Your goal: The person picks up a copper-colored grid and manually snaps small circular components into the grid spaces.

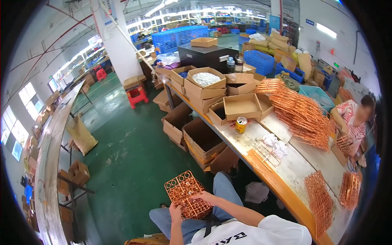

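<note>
A copper-coloured rack of small rings (pixel 184 187) rests over my lap, tilted, with more rings and copper-coloured pieces heaped beneath it. My left hand (pixel 175 213) grips its lower left edge, thumb on top. Reaching across from the right, my right hand (pixel 207 197) has its fingers bent and closed at the rack's right side. The fingertips are small in view, so any single loose piece between them cannot be made out. My jeans-clad knees (pixel 226 188) lie on either side of the heap.
On the bench (pixel 292 175) to my right are a large stack of copper racks (pixel 300 112), a flat rack (pixel 318 202), a yellow can (pixel 241 125) and cardboard trays (pixel 243 107). Open cartons (pixel 202 136) stand below. A co-worker (pixel 354 126) handles racks across the bench. A long table (pixel 55 151) runs left.
</note>
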Demonstrator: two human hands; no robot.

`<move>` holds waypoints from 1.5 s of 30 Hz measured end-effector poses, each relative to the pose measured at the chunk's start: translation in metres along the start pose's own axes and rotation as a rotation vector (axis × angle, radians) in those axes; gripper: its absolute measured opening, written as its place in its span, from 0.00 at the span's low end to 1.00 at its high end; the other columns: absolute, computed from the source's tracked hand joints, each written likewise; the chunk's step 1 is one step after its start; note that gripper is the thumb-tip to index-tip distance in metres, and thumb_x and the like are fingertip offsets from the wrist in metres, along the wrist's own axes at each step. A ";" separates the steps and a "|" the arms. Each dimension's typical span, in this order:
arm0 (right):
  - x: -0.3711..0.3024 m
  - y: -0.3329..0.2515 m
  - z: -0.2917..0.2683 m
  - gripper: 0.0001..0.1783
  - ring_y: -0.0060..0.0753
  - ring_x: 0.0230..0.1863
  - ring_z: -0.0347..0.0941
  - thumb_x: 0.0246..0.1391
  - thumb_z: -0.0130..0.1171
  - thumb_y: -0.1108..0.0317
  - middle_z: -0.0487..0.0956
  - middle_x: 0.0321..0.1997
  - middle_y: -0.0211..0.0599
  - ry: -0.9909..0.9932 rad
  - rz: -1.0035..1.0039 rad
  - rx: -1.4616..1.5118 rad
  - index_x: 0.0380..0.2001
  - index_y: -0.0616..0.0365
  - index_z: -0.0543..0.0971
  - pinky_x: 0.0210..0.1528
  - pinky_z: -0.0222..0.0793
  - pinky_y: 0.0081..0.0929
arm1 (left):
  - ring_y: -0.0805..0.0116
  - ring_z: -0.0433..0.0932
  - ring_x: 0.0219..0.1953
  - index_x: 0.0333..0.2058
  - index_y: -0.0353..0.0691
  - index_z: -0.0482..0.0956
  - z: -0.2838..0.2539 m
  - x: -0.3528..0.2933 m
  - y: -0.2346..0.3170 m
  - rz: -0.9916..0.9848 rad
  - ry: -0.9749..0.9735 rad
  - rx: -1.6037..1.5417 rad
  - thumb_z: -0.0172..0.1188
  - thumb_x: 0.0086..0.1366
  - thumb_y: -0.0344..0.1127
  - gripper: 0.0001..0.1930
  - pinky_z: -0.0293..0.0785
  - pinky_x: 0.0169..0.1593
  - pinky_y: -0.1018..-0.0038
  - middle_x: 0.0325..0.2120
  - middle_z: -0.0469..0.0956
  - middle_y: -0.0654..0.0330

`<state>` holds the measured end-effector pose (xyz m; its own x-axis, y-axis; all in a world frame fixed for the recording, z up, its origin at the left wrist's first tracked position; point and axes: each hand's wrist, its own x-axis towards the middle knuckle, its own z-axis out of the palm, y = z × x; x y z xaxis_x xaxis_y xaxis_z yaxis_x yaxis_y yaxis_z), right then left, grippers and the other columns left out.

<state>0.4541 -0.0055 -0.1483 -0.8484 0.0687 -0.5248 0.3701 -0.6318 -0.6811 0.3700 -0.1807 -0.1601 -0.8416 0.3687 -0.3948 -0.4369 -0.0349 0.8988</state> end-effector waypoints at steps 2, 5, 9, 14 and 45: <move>0.000 -0.001 -0.002 0.11 0.24 0.34 0.74 0.51 0.55 0.71 0.77 0.36 0.35 -0.059 -0.066 -0.234 0.38 0.64 0.76 0.34 0.75 0.21 | 0.67 0.77 0.27 0.36 0.33 0.68 0.000 -0.004 0.009 -0.059 -0.052 -0.096 0.45 0.50 0.17 0.13 0.76 0.27 0.77 0.27 0.73 0.57; -0.011 -0.006 0.003 0.10 0.27 0.36 0.75 0.49 0.52 0.76 0.77 0.35 0.39 -0.044 -0.097 -0.143 0.36 0.67 0.75 0.38 0.76 0.24 | 0.64 0.77 0.30 0.36 0.33 0.69 -0.008 -0.007 0.021 -0.155 -0.155 -0.154 0.45 0.50 0.19 0.13 0.77 0.32 0.74 0.29 0.73 0.55; -0.009 -0.003 0.000 0.10 0.30 0.36 0.74 0.47 0.48 0.81 0.76 0.36 0.40 -0.100 -0.128 -0.208 0.34 0.69 0.75 0.41 0.77 0.27 | 0.63 0.74 0.32 0.36 0.36 0.67 -0.013 -0.013 0.029 -0.259 -0.240 -0.297 0.46 0.54 0.24 0.09 0.76 0.34 0.70 0.29 0.71 0.56; -0.014 -0.005 0.007 0.12 0.28 0.39 0.72 0.47 0.45 0.82 0.74 0.39 0.35 -0.201 -0.017 -0.175 0.35 0.66 0.75 0.42 0.76 0.25 | 0.67 0.72 0.31 0.33 0.40 0.67 -0.030 -0.009 0.024 -0.325 -0.366 -0.363 0.50 0.60 0.32 0.05 0.72 0.32 0.72 0.29 0.70 0.58; -0.016 0.010 0.013 0.17 0.12 0.16 0.51 0.57 0.45 0.50 0.61 0.19 0.17 -0.133 -0.055 -0.057 0.26 0.50 0.71 0.17 0.47 0.12 | 0.77 0.64 0.20 0.37 0.39 0.66 -0.025 -0.018 0.028 -0.160 -0.220 -0.355 0.51 0.61 0.31 0.06 0.61 0.18 0.84 0.23 0.69 0.62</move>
<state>0.4668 -0.0227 -0.1402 -0.9093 -0.0027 -0.4161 0.3391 -0.5844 -0.7372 0.3651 -0.2111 -0.1324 -0.6839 0.5827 -0.4390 -0.6702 -0.2642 0.6936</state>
